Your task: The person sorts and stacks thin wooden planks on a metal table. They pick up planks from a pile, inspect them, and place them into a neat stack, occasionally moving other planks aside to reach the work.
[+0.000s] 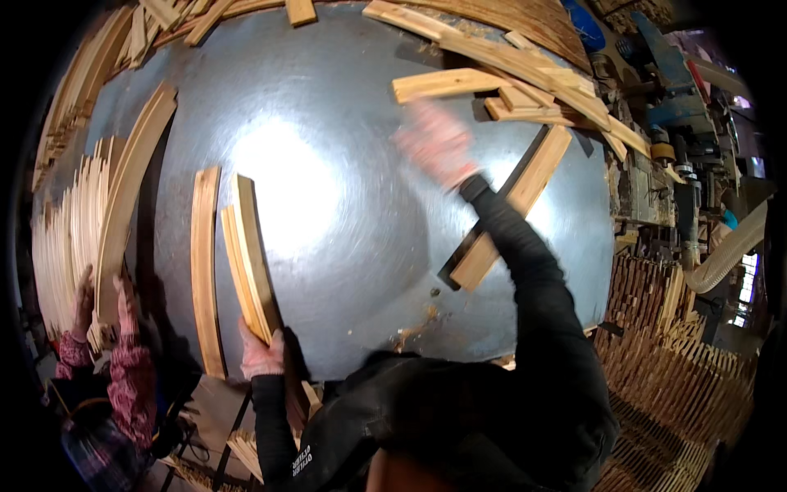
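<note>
My left hand [262, 354], in a pinkish work glove, grips the near end of a couple of wooden strips [248, 254] lying side by side on the grey metal tabletop [352, 221]. Just left of them lies a single wooden strip [206, 271]. My right hand [438, 146], gloved too, reaches across the table and is smeared by motion, so its fingers cannot be made out. It is nearest the end of a short wooden board [447, 84]. Under my right forearm, another wooden strip [537, 168] lies slantwise, partly covered by the sleeve.
Loose wooden strips [525, 61] pile up at the far right. At the left, a co-worker's hands [123, 307] are at a long board [135, 180] beside stacked slats [70, 238]. Machinery [676, 107], a flexible hose [734, 250] and stacked wood [656, 353] stand on the right.
</note>
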Demonstrator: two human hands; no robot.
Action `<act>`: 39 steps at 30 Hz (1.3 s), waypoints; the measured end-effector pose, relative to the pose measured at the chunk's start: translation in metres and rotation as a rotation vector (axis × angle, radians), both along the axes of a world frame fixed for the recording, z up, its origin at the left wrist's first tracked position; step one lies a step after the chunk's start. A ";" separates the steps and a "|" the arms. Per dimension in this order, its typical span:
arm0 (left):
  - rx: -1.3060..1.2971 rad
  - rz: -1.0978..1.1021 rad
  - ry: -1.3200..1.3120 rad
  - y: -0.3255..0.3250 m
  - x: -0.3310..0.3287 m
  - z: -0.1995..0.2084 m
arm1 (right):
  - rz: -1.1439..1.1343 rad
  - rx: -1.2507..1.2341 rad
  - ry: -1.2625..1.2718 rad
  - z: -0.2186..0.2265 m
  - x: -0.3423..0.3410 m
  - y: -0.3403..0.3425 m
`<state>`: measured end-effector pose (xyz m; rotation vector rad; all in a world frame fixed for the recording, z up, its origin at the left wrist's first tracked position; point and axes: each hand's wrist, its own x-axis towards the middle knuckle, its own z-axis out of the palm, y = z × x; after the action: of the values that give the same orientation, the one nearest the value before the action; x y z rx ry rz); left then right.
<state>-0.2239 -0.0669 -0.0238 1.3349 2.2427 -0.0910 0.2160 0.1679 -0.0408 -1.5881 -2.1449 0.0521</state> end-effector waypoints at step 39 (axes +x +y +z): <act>-0.052 0.342 -1.167 0.094 0.254 -0.028 | 0.209 -0.875 0.234 0.061 0.015 -0.101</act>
<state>0.0301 0.0274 -0.0520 0.6347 1.3764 0.5928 0.2308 0.0664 0.0200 -1.6274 -2.1984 1.3243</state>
